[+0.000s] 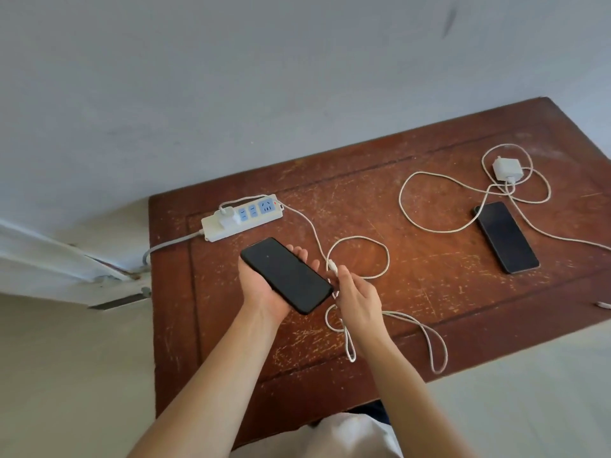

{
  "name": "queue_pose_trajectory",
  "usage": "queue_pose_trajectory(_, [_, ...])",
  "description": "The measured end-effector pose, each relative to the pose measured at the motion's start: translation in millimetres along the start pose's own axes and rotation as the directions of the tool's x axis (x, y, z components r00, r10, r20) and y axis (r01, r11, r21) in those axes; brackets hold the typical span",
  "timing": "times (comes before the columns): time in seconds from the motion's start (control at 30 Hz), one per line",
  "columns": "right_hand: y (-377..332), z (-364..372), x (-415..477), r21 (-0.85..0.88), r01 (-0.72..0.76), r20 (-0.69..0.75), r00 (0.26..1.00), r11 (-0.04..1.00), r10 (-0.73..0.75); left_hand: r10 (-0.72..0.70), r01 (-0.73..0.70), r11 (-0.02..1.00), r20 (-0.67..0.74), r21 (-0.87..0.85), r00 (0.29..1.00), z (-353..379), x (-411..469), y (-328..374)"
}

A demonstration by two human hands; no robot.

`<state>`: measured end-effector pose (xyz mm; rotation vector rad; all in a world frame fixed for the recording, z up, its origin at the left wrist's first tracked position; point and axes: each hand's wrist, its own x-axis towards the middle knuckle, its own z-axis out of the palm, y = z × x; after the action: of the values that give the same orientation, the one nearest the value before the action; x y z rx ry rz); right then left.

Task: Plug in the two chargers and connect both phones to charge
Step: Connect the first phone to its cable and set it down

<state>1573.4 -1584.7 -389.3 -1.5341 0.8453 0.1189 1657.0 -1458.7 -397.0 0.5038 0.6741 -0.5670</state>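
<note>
A white power strip (pixel 211 228) lies at the table's far left with one white charger (pixel 227 217) plugged into it. Its white cable (pixel 380 256) loops across the table. My left hand (pixel 261 292) holds a black phone (pixel 286 275) screen up above the table. My right hand (pixel 358 300) pinches the cable's plug end (pixel 332 267) just right of that phone, apart from it. A second white charger (pixel 504 170) lies loose at the far right with its cable (pixel 429 226) coiled around it. A second black phone (pixel 506 236) lies flat near it.
The worn brown wooden table (pixel 429 285) stands against a pale wall (pixel 231 77). The strip's grey cord (pixel 165 246) drops off the left edge. A white cable end (pixel 603 305) lies at the right edge. White cloth (pixel 347 438) covers my lap at the bottom.
</note>
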Motion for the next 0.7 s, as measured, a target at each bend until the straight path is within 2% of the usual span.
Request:
queue_pose_trajectory(0.1, [-0.1,-2.6,-5.2,0.045,0.029,0.007,1.0,0.999,-0.03,0.012,-0.018,0.997,-0.076,-0.079,0.997,-8.2,2.6,7.8])
queue_pose_trajectory(0.33, [-13.4,4.0,-27.9,0.215,0.042,0.151,0.986,0.976,-0.075,0.074,-0.09,0.971,-0.08,-0.222,0.994,2.7,0.5,25.4])
queue_pose_trajectory(0.6, [-26.1,11.6,-42.1,0.247,0.124,0.099,0.983,0.961,-0.152,0.161,-0.171,0.966,-0.069,-0.194,0.985,11.7,-10.1,37.0])
queue_pose_trajectory(0.7, [-28.0,12.6,-41.7,0.218,0.156,0.136,0.973,0.963,-0.188,0.174,-0.18,0.969,-0.049,-0.171,0.984,13.8,-10.2,38.5])
